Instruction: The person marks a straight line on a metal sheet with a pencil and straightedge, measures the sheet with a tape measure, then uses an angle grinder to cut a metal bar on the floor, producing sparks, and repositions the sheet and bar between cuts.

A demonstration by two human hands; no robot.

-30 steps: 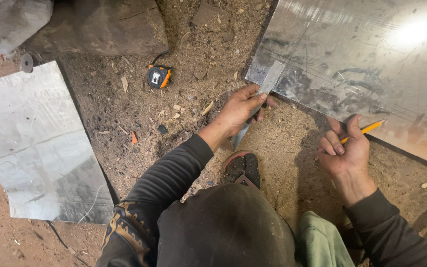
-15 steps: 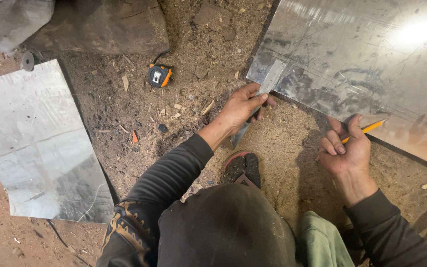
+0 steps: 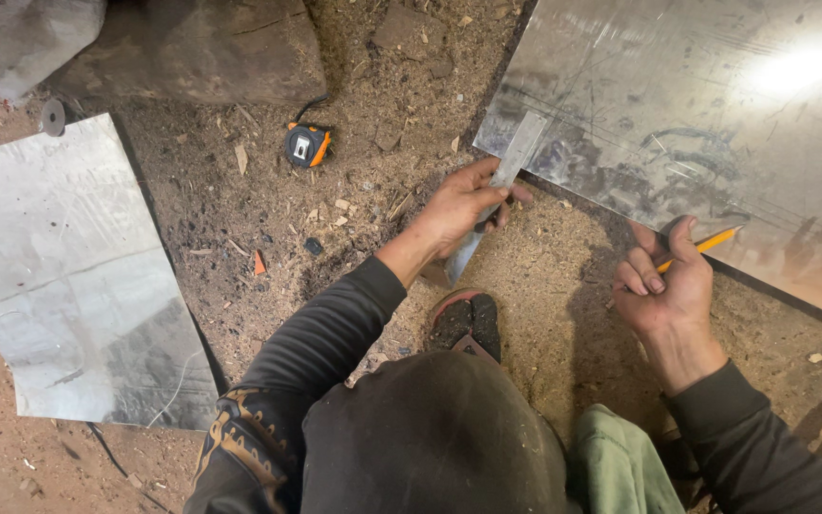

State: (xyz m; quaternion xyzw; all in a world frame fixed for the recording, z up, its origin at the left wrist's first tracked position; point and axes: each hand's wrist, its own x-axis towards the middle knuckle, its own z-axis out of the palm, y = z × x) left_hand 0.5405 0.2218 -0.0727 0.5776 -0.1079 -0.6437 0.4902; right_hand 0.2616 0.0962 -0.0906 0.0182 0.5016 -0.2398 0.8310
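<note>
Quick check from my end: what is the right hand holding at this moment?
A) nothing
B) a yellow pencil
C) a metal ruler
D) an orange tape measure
B: the right hand pinches a yellow pencil at the edge of the large metal sheet, while the left hand grips the metal ruler and the tape measure lies untouched on the ground.

left hand (image 3: 463, 205) grips ruler (image 3: 497, 190) at sheet (image 3: 677, 124) edge | right hand (image 3: 668, 286) holds pencil (image 3: 706, 246) | tape measure (image 3: 306, 145) on floor
</note>
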